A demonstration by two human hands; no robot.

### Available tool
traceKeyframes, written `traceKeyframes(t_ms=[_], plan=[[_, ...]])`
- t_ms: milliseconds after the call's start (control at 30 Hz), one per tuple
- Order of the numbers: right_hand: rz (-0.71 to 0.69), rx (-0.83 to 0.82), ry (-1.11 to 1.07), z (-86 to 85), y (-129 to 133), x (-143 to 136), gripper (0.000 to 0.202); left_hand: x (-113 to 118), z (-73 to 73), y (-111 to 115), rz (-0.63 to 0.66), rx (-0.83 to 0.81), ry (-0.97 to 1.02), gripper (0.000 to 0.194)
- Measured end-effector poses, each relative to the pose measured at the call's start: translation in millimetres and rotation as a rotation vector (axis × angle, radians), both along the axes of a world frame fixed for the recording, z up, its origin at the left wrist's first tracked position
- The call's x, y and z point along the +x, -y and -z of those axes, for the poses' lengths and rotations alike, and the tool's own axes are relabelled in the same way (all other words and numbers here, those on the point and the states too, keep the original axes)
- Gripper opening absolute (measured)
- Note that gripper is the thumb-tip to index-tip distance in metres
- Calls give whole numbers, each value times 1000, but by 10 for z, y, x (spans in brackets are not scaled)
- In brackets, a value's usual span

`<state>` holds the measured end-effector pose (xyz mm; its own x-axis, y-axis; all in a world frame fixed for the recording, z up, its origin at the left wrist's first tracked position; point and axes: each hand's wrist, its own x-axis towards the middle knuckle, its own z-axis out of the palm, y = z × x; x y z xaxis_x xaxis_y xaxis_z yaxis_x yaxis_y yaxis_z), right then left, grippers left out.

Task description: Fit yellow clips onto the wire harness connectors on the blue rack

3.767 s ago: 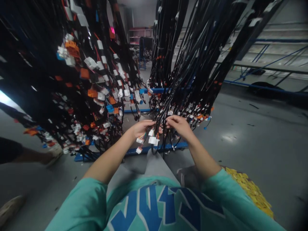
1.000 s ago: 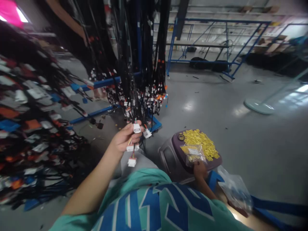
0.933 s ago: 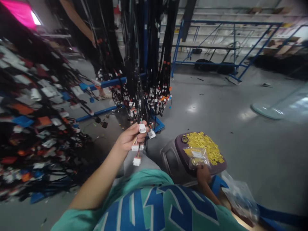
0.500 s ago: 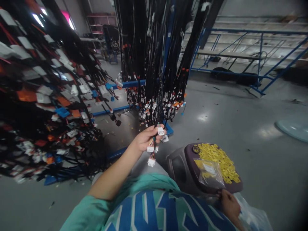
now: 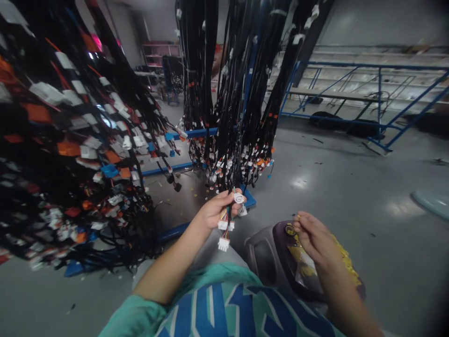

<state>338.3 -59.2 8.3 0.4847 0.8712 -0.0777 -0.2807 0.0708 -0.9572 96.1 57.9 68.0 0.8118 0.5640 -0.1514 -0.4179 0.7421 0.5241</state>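
Near the middle of the view, my left hand (image 5: 219,209) is closed round the end of a wire harness, with a white connector (image 5: 239,198) pinched between thumb and fingers. Other white plugs on coloured wires hang below it, the lowest a white plug (image 5: 223,244). My right hand (image 5: 315,236) is raised over a stool, thumb and fingertips pressed together. A small yellowish speck shows at the fingertips, too small to name. Beneath that hand lie several small yellow plastic pieces (image 5: 345,260), partly hidden, and a clear bag (image 5: 304,269) with more yellow inside.
The purple-grey stool (image 5: 280,245) stands at my right knee. Thick bundles of black harnesses (image 5: 231,93) hang from a blue rack ahead, and more hanging connectors (image 5: 70,150) crowd the left. A blue metal frame (image 5: 380,98) stands at the back right.
My right hand has moved up and forward from the stool's near edge to above it, fingers now pinched. My left hand still holds the connectors. The view has shifted slightly.
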Motion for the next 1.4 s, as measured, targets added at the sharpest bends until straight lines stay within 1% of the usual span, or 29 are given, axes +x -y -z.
traceKeyframes(t_ms=[67,133,200,300,367,400,500,600,700,833,933,1100,1300,1400], plan=[[-88,32,-59,-188,-110,-254,35,-8,-29,21,-12,-6,0,9],[-162,78,-25,-357,-182,-478,36,-10,-64,46,-14,-7,-7,9],[-218,144,87,-508,-227,-655,35,-10,-93,66,-16,-1,-29,9],[-267,232,260,-681,-267,-826,29,-9,-103,79,-56,27,-64,9],[-257,276,387,-748,-290,-890,22,-7,-87,76,-61,54,-70,8],[-230,301,459,-766,-303,-913,19,-5,-73,72,-52,71,-67,8],[-115,395,662,-781,-353,-969,9,7,-26,58,-40,118,-52,10],[-58,448,736,-766,-409,-1023,6,25,7,56,-43,136,-23,17],[-85,426,718,-742,-448,-1069,6,37,6,66,-30,143,11,23],[-121,394,670,-708,-468,-1092,5,44,-7,80,-13,148,12,19],[-125,393,616,-681,-478,-1092,5,54,10,77,-26,139,20,19],[-151,399,530,-631,-496,-1090,4,72,47,66,-58,123,14,28],[-131,414,501,-610,-491,-1098,4,75,29,83,-85,129,-27,23],[-106,412,534,-625,-480,-1098,4,75,23,82,-91,135,-35,23]])
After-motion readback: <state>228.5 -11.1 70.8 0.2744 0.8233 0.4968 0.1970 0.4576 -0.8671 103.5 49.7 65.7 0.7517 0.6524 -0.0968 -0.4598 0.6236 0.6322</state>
